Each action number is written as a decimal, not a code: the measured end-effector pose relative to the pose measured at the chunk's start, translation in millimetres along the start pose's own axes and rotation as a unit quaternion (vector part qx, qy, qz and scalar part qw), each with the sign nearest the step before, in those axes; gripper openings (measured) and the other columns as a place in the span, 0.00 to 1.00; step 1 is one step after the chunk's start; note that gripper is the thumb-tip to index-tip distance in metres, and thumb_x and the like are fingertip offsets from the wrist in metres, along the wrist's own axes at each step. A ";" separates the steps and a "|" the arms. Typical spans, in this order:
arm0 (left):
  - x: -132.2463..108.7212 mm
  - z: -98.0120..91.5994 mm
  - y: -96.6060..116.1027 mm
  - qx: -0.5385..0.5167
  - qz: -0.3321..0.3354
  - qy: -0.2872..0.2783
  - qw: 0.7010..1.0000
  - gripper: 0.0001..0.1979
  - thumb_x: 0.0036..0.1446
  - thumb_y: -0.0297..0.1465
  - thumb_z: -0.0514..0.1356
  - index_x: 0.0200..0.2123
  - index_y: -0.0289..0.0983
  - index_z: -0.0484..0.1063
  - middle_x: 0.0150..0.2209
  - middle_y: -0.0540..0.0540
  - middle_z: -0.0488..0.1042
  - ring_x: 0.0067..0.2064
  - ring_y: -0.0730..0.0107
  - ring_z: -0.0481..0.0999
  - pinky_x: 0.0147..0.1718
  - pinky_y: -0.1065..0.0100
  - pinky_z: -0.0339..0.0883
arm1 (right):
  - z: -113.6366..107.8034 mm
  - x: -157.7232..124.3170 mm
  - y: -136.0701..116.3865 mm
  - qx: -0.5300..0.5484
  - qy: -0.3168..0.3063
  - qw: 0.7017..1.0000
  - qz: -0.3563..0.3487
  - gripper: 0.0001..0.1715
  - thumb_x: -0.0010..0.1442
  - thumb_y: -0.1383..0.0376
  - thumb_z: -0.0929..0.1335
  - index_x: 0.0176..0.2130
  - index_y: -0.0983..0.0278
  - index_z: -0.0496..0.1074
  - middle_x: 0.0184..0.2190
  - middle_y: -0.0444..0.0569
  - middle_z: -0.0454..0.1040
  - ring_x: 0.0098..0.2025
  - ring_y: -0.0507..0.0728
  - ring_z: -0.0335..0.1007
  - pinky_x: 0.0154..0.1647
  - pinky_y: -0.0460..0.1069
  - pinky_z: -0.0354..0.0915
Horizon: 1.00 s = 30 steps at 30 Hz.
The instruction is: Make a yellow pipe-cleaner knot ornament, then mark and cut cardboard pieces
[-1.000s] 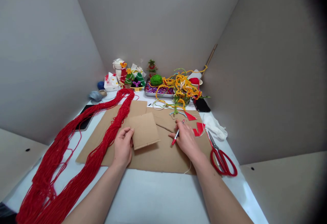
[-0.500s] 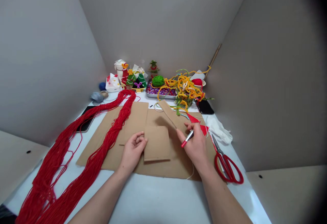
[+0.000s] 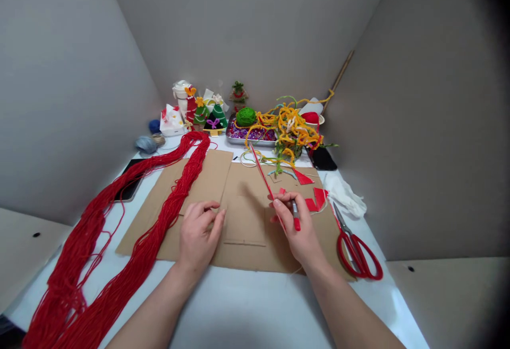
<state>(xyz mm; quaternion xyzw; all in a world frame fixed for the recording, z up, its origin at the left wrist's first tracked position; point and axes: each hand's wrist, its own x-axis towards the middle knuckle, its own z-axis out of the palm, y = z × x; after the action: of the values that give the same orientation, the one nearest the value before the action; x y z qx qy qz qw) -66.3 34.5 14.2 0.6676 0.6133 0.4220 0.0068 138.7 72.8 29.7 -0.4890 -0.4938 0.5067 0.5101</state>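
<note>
My right hand [image 3: 297, 227] pinched a red-capped marker [image 3: 295, 216]; my left hand [image 3: 198, 236] lay open on the cardboard sheet [image 3: 247, 179] (red paper pieces [image 3: 316, 200] already cut).

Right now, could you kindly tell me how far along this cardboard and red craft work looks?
Some red pieces already lie cut on the cardboard sheet. In hand: the right hand holds a red-capped marker and a thin red strip; the left hand rests on the cardboard. Seemingly left: the red yarn and red-handled scissors lie unused.
</note>
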 end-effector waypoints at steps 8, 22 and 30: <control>-8.0 13.5 -1.4 -0.041 -0.057 -0.068 0.995 0.18 0.56 0.27 0.56 0.51 0.40 0.63 0.49 0.41 0.67 0.48 0.63 0.69 0.47 0.61 0.66 | -3.7 0.6 2.7 0.018 0.035 0.999 -0.016 0.14 0.57 0.54 0.68 0.38 0.59 0.62 0.44 0.49 0.70 0.41 0.56 0.69 0.36 0.50 0.71; -15.5 22.4 0.4 -0.045 -0.059 -0.111 0.991 0.12 0.57 0.23 0.51 0.44 0.38 0.65 0.48 0.40 0.67 0.51 0.62 0.68 0.51 0.58 0.64 | -5.4 4.2 7.5 0.044 0.058 0.997 0.017 0.13 0.59 0.54 0.66 0.38 0.59 0.63 0.44 0.50 0.72 0.45 0.58 0.70 0.36 0.51 0.72; -14.6 20.8 0.1 -0.039 -0.060 -0.114 0.991 0.10 0.57 0.23 0.51 0.41 0.38 0.67 0.47 0.41 0.68 0.51 0.63 0.69 0.49 0.60 0.65 | -5.8 4.4 9.2 0.060 0.063 0.995 0.042 0.12 0.59 0.55 0.67 0.38 0.58 0.63 0.42 0.49 0.71 0.45 0.58 0.70 0.37 0.51 0.72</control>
<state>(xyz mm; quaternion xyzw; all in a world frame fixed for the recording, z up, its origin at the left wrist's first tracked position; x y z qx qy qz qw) -52.7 32.9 -7.2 0.6725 0.6309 0.3653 0.1280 144.1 77.3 20.4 -0.5090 -0.4084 0.5246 0.5468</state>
